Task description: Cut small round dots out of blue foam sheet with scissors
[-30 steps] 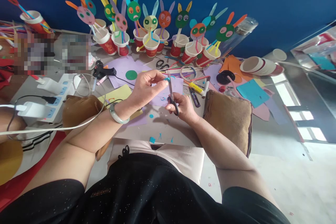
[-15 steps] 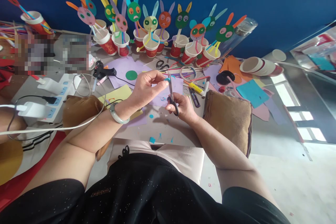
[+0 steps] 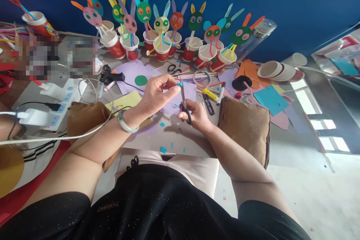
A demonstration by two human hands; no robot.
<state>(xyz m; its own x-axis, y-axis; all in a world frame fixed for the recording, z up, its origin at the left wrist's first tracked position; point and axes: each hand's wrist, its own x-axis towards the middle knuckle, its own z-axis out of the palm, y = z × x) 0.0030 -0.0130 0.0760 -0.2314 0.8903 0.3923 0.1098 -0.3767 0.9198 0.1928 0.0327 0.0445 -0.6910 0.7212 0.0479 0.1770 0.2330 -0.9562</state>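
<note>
Between thumb and fingers, my left hand [image 3: 161,94] pinches a small piece of blue paper [image 3: 184,83]. My right hand [image 3: 197,115] is closed around the dark handles of a pair of scissors [image 3: 184,101], whose blades point away from me and meet the blue paper. Below my hands, a small blue paper disc [image 3: 162,124] and several blue scraps [image 3: 163,150] lie on the grey tabletop [image 3: 174,137]. Purple paper [image 3: 191,93] lies beneath and behind the scissors.
Several paper cups [image 3: 162,48] with rabbit-faced paper figures line the blue wall. A glue gun [image 3: 108,77] lies left, near a white power strip [image 3: 66,101] with cables. Right are a yellow cutter [image 3: 209,94], a brown cushion [image 3: 244,129] and blue paper [image 3: 271,99].
My hands, the scissors and the blue paper stay in almost the same place. Slightly more of the blue paper shows beside the blades.
</note>
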